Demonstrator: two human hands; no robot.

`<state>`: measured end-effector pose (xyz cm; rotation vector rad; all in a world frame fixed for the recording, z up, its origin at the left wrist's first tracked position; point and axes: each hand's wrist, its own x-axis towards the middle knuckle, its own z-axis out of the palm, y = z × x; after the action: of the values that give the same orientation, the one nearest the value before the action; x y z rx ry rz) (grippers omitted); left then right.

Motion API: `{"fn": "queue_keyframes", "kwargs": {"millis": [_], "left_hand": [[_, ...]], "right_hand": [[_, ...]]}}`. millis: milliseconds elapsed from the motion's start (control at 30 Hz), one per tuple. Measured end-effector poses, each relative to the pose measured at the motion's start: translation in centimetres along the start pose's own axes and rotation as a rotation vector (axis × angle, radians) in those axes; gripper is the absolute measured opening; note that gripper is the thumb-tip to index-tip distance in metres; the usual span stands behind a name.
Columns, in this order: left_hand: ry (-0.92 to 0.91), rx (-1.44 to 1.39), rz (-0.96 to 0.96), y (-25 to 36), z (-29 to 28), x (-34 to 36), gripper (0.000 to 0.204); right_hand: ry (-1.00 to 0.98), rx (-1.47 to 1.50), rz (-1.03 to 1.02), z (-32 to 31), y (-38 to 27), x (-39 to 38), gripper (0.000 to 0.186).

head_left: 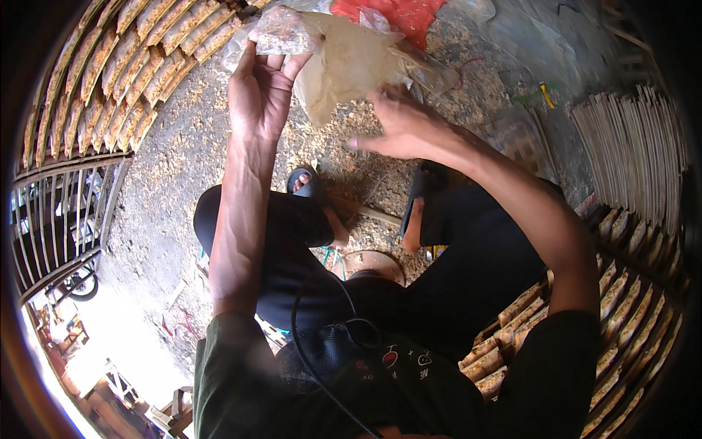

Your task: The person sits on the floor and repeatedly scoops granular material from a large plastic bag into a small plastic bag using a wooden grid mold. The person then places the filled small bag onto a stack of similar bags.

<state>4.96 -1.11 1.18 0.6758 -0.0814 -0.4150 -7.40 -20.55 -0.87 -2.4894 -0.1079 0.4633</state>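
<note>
Up at the far side, my left hand pinches a crumpled clear plastic bag at its fingertips, palm turned up. Beside it spreads a yellowish translucent plastic sheet; I cannot tell whether it joins the bag. My right hand reaches in from the right, just below the sheet's right part. Its thumb points left, apart from the fingers, and nothing shows in it. Motion smears those fingers a little.
Wood shavings cover the grey floor around my sandalled feet. Rows of stacked curved slats rise at the left; more slats stand at the right. Red plastic lies at the back, and a yellow-handled tool at the back right.
</note>
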Motion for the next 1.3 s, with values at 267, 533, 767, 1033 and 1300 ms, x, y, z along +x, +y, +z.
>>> {"fn": "queue_keyframes", "kwargs": {"millis": [267, 533, 767, 1033, 1300], "left_hand": [[-0.056, 0.044, -0.078, 0.7, -0.2, 0.1, 0.035], [-0.188, 1.100, -0.073, 3.0, 1.6, -0.3, 0.032], [-0.281, 0.841, -0.122, 0.9, 2.6, -1.5, 0.047], [-0.434, 1.138, -0.246, 1.1, 0.1, -1.5, 0.031], [-0.130, 1.337, 0.112, 3.6, -0.2, -1.1, 0.024]], "right_hand": [[-0.287, -0.161, 0.016, 0.1, -3.0, -0.6, 0.099], [0.572, 0.057, -0.498, -4.0, 0.5, 0.8, 0.088], [0.136, 0.602, -0.369, -5.8, 1.7, 2.4, 0.076], [0.766, 0.899, -0.127, -9.9, 3.7, 2.4, 0.046], [0.903, 0.823, -0.014, -10.7, 1.7, 1.4, 0.050]]}}
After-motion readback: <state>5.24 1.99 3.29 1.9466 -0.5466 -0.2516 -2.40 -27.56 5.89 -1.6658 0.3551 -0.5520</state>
